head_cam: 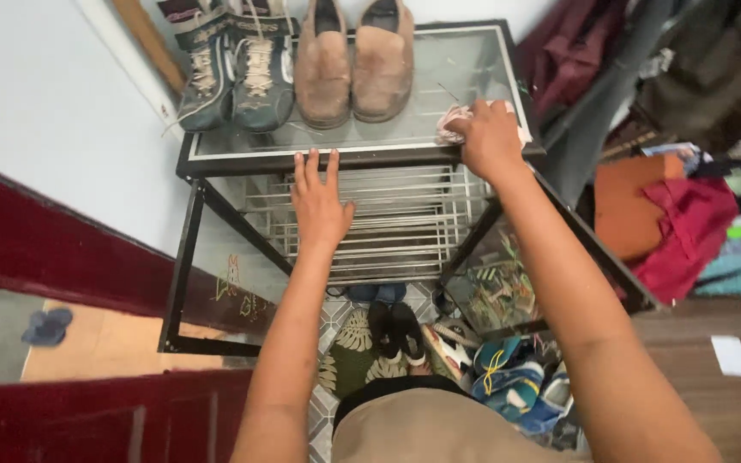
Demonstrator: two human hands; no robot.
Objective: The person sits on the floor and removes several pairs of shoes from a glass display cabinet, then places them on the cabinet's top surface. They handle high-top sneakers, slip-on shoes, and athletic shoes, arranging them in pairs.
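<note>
I look down at a black metal shoe rack with a glass top shelf [465,73]. My right hand [489,135] presses a crumpled pinkish-white cloth [452,123] onto the right front part of the glass. My left hand [319,201] is flat, fingers spread, resting on the rack's front edge just below the glass. It holds nothing. A pair of tan suede shoes [353,60] and a pair of dark green lace-up sneakers [233,73] stand at the back of the glass.
A wire shelf [396,227] sits under the glass. Several shoes [508,377] lie on the patterned floor below. Clothes and a red bag [688,231] pile up at right. A pale wall [53,94] is at left, with a dark sandal [46,326] lower down.
</note>
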